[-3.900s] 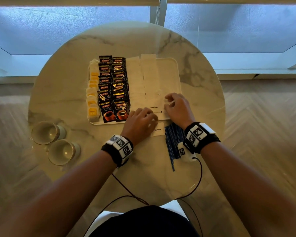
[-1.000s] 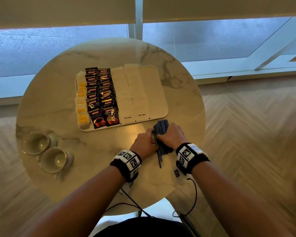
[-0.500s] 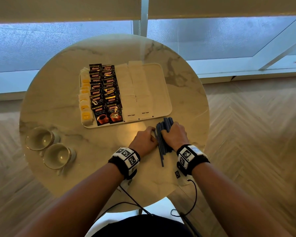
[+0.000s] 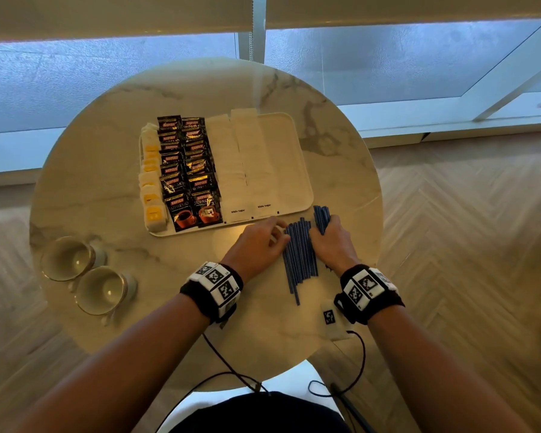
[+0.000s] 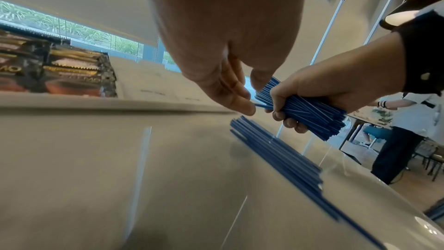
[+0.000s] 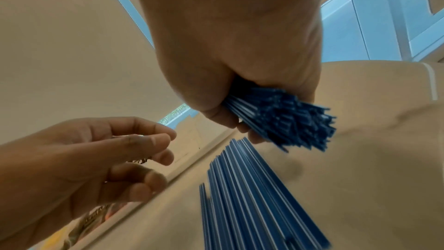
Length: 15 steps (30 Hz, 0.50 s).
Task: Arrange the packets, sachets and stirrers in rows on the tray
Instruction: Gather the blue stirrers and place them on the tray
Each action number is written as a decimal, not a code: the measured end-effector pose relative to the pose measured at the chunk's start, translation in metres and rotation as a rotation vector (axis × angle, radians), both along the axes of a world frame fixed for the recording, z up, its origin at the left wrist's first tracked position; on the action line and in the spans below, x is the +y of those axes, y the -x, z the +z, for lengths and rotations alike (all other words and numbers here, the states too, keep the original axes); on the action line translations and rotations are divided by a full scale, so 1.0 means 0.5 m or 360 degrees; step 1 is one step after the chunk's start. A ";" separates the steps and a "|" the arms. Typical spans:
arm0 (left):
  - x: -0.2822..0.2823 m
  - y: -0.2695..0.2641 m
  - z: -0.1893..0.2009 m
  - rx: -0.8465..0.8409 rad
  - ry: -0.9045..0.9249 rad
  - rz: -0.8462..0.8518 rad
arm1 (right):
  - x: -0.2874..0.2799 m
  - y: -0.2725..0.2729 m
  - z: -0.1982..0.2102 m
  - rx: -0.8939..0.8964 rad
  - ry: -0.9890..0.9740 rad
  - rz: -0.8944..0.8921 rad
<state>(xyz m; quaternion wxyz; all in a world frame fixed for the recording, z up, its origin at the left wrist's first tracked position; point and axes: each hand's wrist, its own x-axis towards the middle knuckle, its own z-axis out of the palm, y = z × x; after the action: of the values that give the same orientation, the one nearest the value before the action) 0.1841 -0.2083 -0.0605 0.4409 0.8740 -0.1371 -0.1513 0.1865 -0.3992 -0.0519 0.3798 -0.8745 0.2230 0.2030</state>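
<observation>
A cream tray (image 4: pixel 305 182) holds rows of yellow-and-white packets (image 4: pixel 150 182), black coffee sachets (image 4: pixel 188 173) and white sugar packets (image 4: pixel 244 164); its right strip is bare. Blue stirrers (image 4: pixel 299 257) lie in a loose pile on the marble table, just in front of the tray. My right hand (image 4: pixel 327 232) grips a bundle of stirrers (image 5: pixel 310 113) lifted off the pile, its ends fanning out (image 6: pixel 283 119). My left hand (image 4: pixel 263 242) hovers left of the pile (image 6: pixel 240 197), with its fingers loosely curled and holding nothing.
Two cups (image 4: pixel 66 257) (image 4: pixel 102 290) stand at the table's left front. A small white marker tag (image 4: pixel 330 317) lies by my right wrist, with cables trailing off the front edge. The round table's right edge (image 4: pixel 378 214) is close to my right hand.
Both hands left the sugar packets and gathered the stirrers. In the last half second my right hand lifted a bundle out of the pile, and my left hand came away from it.
</observation>
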 end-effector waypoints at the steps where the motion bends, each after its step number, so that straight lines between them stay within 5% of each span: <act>1: -0.002 -0.012 0.008 -0.0047 0.0021 -0.0012 | -0.001 -0.007 0.006 -0.0017 -0.0037 0.0030; 8: -0.026 -0.139 0.057 -0.0267 0.0151 0.0072 | 0.027 -0.137 0.032 -0.0121 -0.0159 0.0221; 15: -0.016 -0.290 0.047 -0.0117 0.0111 0.0400 | 0.083 -0.303 -0.014 -0.0145 -0.0057 0.0316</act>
<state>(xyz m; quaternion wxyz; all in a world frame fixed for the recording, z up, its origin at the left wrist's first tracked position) 0.3293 -0.2165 -0.0371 0.4812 0.8734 -0.0479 -0.0579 0.3378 -0.3578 -0.0590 0.3831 -0.8937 0.1142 0.2036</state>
